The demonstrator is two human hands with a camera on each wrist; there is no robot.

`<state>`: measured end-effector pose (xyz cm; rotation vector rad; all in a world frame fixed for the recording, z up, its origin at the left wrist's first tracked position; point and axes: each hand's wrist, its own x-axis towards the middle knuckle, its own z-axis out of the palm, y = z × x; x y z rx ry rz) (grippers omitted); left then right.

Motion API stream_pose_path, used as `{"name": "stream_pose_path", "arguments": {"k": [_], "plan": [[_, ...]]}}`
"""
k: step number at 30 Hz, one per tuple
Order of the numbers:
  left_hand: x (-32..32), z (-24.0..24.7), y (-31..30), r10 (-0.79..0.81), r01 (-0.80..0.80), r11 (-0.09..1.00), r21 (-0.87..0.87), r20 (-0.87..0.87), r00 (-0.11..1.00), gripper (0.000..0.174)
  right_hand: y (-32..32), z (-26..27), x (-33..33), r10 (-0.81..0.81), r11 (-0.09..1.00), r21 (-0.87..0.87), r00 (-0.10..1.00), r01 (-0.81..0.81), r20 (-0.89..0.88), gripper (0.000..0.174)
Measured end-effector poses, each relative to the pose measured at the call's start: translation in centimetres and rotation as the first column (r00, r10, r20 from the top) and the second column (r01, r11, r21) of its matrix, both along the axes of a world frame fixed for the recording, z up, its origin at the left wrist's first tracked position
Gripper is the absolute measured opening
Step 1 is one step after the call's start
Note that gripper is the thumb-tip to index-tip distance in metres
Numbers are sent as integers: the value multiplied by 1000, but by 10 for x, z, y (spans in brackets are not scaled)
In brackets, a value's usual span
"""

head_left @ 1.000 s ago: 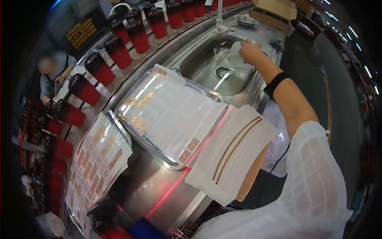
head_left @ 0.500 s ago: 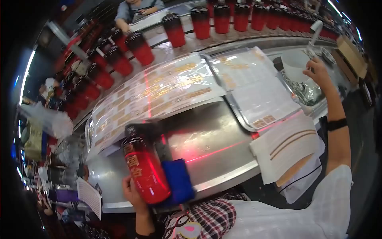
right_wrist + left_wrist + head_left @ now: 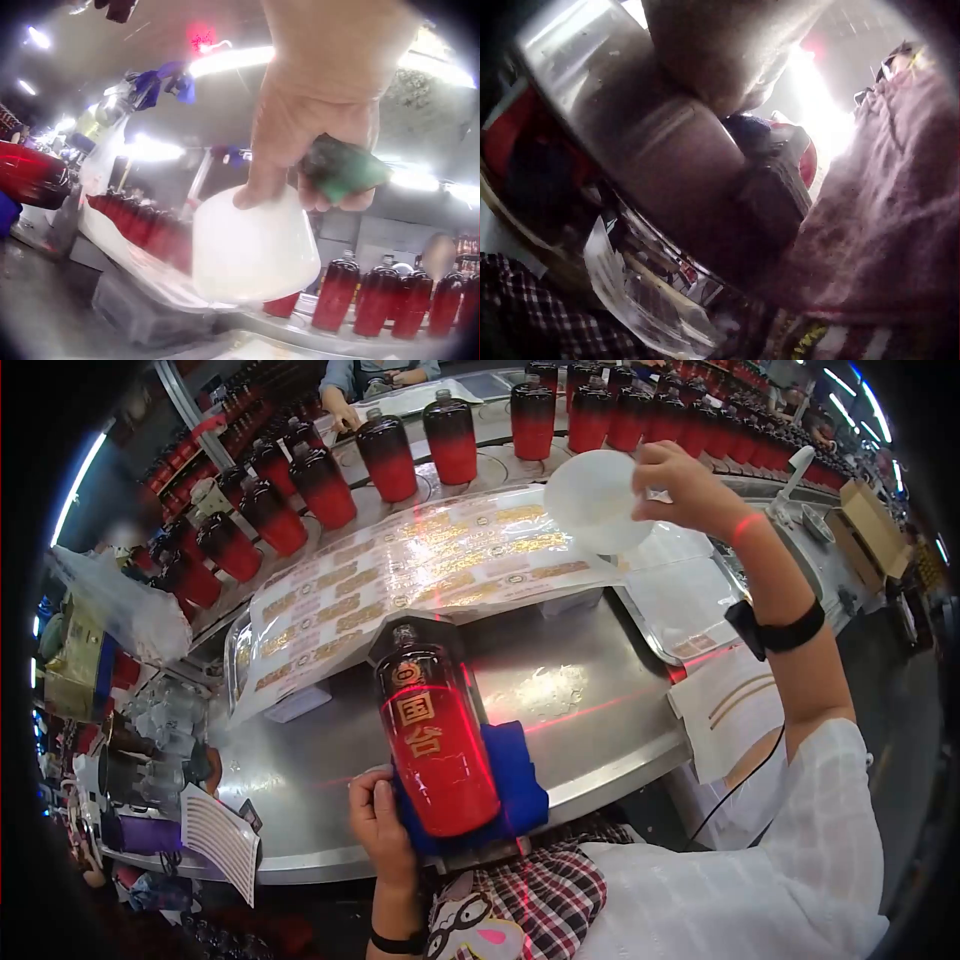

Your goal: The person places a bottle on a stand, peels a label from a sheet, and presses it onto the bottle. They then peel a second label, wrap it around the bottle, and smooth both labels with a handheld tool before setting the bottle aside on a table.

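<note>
My right hand (image 3: 680, 490) grips a translucent white plastic tub (image 3: 597, 500) by its side, over the back right of the printed gold sheet. The right wrist view also shows a dark green thing (image 3: 341, 171) tucked under the fingers of that hand. A glossy red-and-black bottle (image 3: 435, 750) with gold characters leans back on a blue cloth (image 3: 517, 770) at the front of the metal table. Beside the bottle's base, my left hand (image 3: 385, 830) has loosely bent fingers near the cloth and grips nothing. The left wrist view is dark there.
Behind the bottle lies the printed gold sheet (image 3: 400, 565). To the right are a tray (image 3: 645, 630) with clear sheets and a sheet with brown strips (image 3: 740, 710). Red-and-black bottles (image 3: 450, 440) line the conveyor behind. A person's hand (image 3: 343, 412) is across it.
My right hand has lifted the white tub out of the sink and brought it left over the gold sheet. The head view has turned left, bringing the bottle and my left hand into sight.
</note>
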<state>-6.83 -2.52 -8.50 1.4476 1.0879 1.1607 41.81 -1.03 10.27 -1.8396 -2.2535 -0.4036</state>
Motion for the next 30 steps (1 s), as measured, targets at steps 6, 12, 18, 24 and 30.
{"name": "stream_pose_path", "arguments": {"k": [6, 12, 18, 24, 30], "plan": [[1, 14, -3, -38, 39, 999, -24, 32, 999, 12, 26, 4, -55, -43, 997, -59, 974, 58, 221, 21], [-3, 10, -1, -55, 56, 996, 68, -23, 998, 13, 33, 1, -82, -98, 992, -35, 929, 118, 356, 24], [-5, 6, -1, -42, 44, 998, 49, -33, 999, 14, 47, 7, -106, -62, 997, -11, 934, 70, 353, 25], [-4, 10, -2, -60, 62, 993, 104, -25, 998, 15, 75, 9, -134, 57, 998, -10, 955, -56, 291, 23], [-7, 15, -2, -71, 76, 990, 118, -41, 997, 16, 107, 13, -178, 134, 989, -107, 939, -105, 318, 24]]}}
